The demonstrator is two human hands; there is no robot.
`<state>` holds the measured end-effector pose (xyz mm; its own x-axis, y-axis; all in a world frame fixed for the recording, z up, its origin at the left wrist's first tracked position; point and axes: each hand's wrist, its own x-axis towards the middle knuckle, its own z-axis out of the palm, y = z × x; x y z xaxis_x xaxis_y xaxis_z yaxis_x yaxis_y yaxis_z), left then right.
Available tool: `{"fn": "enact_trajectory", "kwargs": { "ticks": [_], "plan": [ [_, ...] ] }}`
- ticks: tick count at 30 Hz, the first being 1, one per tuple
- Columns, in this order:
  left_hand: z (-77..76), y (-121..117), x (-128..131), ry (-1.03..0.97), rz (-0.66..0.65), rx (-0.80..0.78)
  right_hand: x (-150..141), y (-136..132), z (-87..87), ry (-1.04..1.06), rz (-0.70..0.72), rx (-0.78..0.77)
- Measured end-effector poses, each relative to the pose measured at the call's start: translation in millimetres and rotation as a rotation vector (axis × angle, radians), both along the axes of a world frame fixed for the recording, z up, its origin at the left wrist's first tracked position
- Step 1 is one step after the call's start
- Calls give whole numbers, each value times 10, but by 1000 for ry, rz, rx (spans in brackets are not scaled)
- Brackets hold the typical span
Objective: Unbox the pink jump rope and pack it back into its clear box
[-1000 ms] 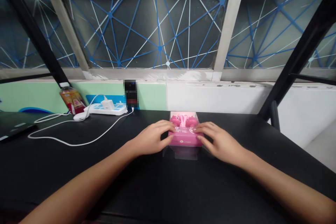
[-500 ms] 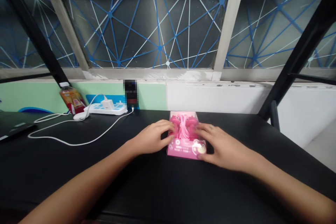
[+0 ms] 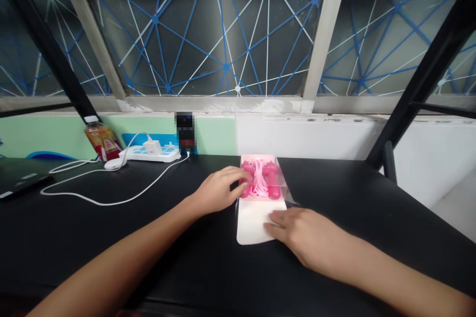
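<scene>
A box lies on the black table in front of me. Two pink skipping rope handles and a coil of light pink cord show in it. Its lower flap is folded out toward me, white side up. My left hand holds the box by its left edge, fingers and thumb bent around the handle area. My right hand rests its outstretched fingers on the right part of the flap. A clear plastic sheet sticks out at the box's right side.
At the back left stand a drink bottle and a white power strip with a charger. A white cable loops over the table to a blurred-out dark device. Black frame posts slant at both sides.
The printed pink front flap has turned down toward me, baring its white side and the rope handles. My right hand has moved nearer with it; my left hand has hardly moved.
</scene>
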<state>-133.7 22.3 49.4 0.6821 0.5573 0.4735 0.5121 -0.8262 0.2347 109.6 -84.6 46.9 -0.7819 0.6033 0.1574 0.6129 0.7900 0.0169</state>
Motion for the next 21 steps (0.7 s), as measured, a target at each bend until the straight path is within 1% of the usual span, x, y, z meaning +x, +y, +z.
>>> {"fn": "enact_trajectory", "kwargs": {
  "ticks": [3, 5, 8, 11, 13, 16, 18, 19, 20, 21],
  "plan": [
    [4, 57, 40, 10, 15, 8, 40, -125, 128, 72, 40, -134],
    [7, 116, 66, -1, 50, 7, 57, -228, 245, 118, 99, -253],
    [-13, 232, 86, -49, 118, -21, 32, -361, 416, 136, 158, -383],
    [-57, 340, 76, -74, 170, -74, -17, -435, 557, 121, 199, -498],
    [-87, 384, 58, -56, 176, -80, -16, -443, 610, 149, 226, -577],
    [-110, 396, 28, -5, 141, -83, 50, -377, 599, 221, 273, -655],
    [-93, 365, 10, 13, 121, -87, 102, -279, 529, 307, 253, -672],
    [-70, 336, 0, 7, 123, -75, 123, -215, 478, 344, 188, -634],
    [-36, 297, -13, -7, 127, -53, 138, -145, 417, 375, 101, -562],
    [8, 247, -28, -22, 135, -27, 149, -70, 349, 404, -12, -444]
  ]
}}
